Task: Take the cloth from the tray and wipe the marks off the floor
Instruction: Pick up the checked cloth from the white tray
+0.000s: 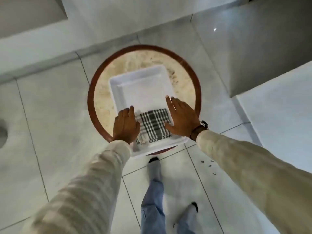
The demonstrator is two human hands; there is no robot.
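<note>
A black-and-white checked cloth [152, 125] lies folded in the near part of a white plastic tray [143, 81]. The tray rests on a small round table [101, 98] with a brown rim and a beige marbled top. My left hand [125, 125] is over the tray's left edge beside the cloth, fingers together and flat. My right hand [182, 117] is spread over the tray's right edge, its thumb touching the cloth's right side. Neither hand grips the cloth. Small dark marks [206, 163] dot the pale tiled floor to the right of the table, partly under my right sleeve.
My legs in blue jeans [152, 200] and grey socks stand on the tiles just below the table. White furniture edges [278, 107] rise at the right, and a step or ledge [42, 53] runs along the far left. A round grey object [2, 132] shows at the left edge.
</note>
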